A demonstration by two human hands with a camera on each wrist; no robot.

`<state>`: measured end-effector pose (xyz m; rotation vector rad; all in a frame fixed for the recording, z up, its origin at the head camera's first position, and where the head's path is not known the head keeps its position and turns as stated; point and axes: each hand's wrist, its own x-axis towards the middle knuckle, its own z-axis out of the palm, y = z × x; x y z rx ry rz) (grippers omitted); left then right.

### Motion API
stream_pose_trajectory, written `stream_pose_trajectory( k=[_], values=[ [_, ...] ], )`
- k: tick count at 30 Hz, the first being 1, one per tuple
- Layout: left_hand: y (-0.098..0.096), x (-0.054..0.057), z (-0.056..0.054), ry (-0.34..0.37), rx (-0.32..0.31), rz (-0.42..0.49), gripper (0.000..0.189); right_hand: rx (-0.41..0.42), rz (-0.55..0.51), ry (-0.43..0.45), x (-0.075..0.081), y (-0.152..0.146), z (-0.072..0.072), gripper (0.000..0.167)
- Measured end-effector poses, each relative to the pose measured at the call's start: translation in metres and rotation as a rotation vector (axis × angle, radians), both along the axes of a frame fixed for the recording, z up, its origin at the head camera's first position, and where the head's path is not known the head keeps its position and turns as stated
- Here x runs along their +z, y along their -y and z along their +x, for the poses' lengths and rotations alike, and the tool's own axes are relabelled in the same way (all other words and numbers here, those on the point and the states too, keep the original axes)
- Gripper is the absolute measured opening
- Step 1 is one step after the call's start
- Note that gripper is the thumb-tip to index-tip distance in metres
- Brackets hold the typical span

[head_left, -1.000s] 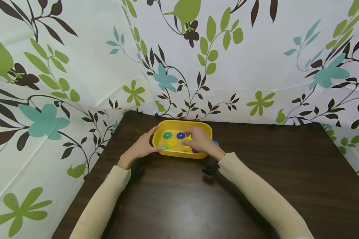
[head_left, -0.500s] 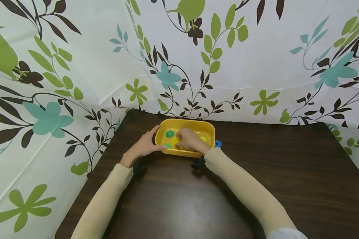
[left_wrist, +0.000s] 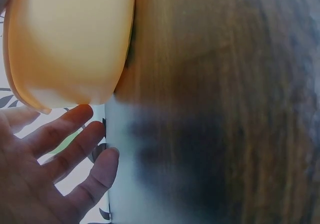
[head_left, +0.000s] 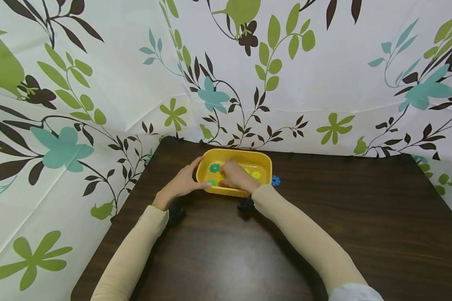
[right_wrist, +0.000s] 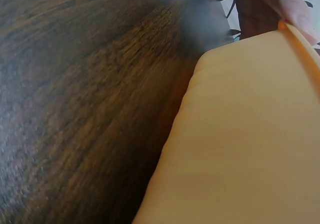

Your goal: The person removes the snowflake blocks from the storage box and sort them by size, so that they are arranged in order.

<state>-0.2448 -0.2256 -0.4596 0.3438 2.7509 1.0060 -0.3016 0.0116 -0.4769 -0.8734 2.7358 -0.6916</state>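
A yellow plastic tray (head_left: 261, 156) stands near the far edge of the table. My left hand (head_left: 182, 183) grips its left end, thumb over the near rim and fingers at the outer side; several of those fingers (left_wrist: 97, 174) are spread in the left wrist view. Inside the tray lie notched plastic discs: a green disc (head_left: 214, 168), a light green disc (head_left: 212, 183) by my thumb, and a yellow disc (head_left: 256, 174). My right hand (head_left: 238, 175) reaches into the tray's middle. Its fingertips are hidden, so whether they pinch a disc does not show.
A blue notched disc (head_left: 276, 180) lies on the dark wooden table (head_left: 342, 200), just outside the tray's right end. Behind the table hangs a white cloth (head_left: 320, 75) printed with leaves and flowers. The tray's outer wall (right_wrist: 240, 134) fills much of the right wrist view.
My right hand has moved left and lower inside the tray, covering the dark blue disc and part of a yellow one. My left hand stays at the tray's left end.
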Motion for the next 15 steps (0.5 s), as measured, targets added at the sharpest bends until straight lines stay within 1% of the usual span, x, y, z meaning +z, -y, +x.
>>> stream_pose_trajectory(
  k=[3,7,10,15],
  values=[
    [0.000,0.001,0.000,0.001,-0.007,0.002,0.117,-0.007,-0.021,0.031,-0.007,0.001,-0.005,0.040],
    [0.000,0.002,0.001,0.010,-0.006,0.007,0.117,-0.027,-0.051,0.102,-0.009,0.003,-0.009,0.042],
    [-0.001,0.002,0.001,0.016,0.002,0.007,0.117,-0.038,-0.046,0.121,-0.010,0.004,-0.012,0.044],
    [-0.001,0.000,0.001,0.008,0.008,0.004,0.116,-0.037,-0.036,0.123,-0.010,0.005,-0.015,0.049]
  ],
)
